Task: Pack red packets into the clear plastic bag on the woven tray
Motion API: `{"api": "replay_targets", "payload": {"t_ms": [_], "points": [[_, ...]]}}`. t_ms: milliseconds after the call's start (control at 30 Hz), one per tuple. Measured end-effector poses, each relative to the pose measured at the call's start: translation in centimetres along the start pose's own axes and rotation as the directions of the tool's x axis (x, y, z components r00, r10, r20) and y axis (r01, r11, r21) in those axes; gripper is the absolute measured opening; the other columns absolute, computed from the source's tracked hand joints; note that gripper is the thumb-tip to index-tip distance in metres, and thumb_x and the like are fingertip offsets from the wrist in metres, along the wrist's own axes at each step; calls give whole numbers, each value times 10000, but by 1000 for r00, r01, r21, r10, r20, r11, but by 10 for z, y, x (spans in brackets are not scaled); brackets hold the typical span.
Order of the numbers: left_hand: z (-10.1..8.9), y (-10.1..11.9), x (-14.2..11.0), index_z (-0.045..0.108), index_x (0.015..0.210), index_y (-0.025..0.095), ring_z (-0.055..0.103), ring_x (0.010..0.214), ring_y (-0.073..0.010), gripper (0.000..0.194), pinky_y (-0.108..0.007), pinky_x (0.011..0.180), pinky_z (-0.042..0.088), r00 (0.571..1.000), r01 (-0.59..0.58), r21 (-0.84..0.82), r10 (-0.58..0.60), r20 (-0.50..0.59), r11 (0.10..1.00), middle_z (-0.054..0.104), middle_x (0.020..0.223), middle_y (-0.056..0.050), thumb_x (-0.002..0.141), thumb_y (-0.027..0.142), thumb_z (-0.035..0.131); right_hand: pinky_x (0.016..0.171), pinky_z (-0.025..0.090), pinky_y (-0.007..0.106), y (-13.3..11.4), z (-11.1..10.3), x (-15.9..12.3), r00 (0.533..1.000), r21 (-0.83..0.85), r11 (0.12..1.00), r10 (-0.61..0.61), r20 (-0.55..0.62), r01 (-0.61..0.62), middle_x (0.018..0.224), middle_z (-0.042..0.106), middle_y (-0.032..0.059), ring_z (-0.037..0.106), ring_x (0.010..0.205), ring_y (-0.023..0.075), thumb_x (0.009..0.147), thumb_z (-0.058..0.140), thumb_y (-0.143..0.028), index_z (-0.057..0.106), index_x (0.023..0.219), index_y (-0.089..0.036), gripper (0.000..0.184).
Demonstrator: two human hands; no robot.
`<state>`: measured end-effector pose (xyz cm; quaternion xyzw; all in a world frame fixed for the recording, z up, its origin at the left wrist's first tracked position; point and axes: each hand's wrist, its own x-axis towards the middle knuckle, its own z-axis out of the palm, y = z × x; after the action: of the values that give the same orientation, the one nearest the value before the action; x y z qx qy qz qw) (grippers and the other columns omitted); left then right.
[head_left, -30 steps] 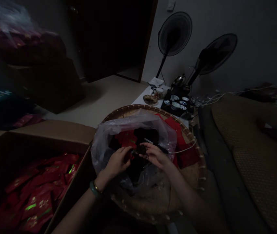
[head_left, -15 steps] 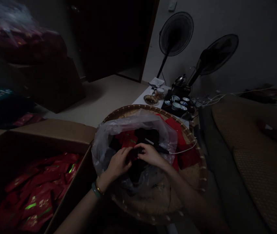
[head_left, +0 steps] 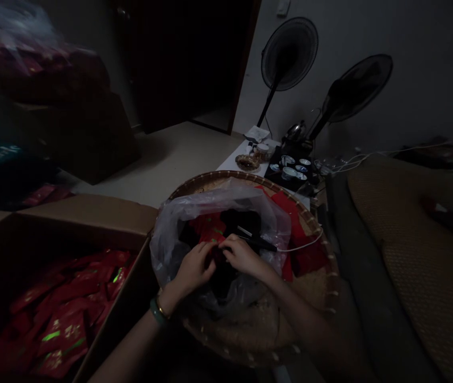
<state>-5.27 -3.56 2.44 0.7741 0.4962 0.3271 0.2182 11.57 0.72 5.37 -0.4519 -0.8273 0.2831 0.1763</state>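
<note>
My left hand [head_left: 195,268], with a green bangle and a gold-coloured one at the wrist, has its fingers bent and fingertips drawn together. Opposite it, the fingers of my right hand [head_left: 243,254] are pinched close to the left fingertips. Both hands seem to grip the near end of a red packet [head_left: 209,226] with small green marks; shadow hides the exact hold. They are over an open clear plastic bag [head_left: 170,213] with dark contents. Beside the right fingers lies a black stick-like device [head_left: 264,243] with a pale strip and a white cable.
The bag sits in a round woven bamboo tray [head_left: 258,324] with red pieces [head_left: 300,231] at its right. A cardboard box [head_left: 91,213] of red packets [head_left: 65,324] stands left. Beyond are tea cups [head_left: 289,173] and two fans [head_left: 289,53]. A woven mat [head_left: 418,255] lies right.
My right fingertips have shifted slightly left, closing the gap to the left ones. The red packet's near end shows a little more at the fingertips.
</note>
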Motion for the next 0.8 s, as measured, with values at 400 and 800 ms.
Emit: {"api": "replay_targets", "payload": {"t_ms": [400,800], "points": [[4,-4,-3,468,1170,159,569,995,-199,441,-371,871,470,999,7,-95,-10,-34,995,594,1114,-105,733,96,457,715,445,267,-7,17,-1,984,-58,997,41,-175,-52,877,590,40,573,804,163,750,556,-107,570,869,-178,139],[13,-12,-3,401,1239,194,549,1012,-221,580,-360,846,476,1000,31,70,-31,4,997,574,1137,-90,700,209,612,795,491,321,-6,12,-8,999,146,989,36,3,-36,993,666,69,625,890,187,781,459,-107,612,1072,-198,340]]}}
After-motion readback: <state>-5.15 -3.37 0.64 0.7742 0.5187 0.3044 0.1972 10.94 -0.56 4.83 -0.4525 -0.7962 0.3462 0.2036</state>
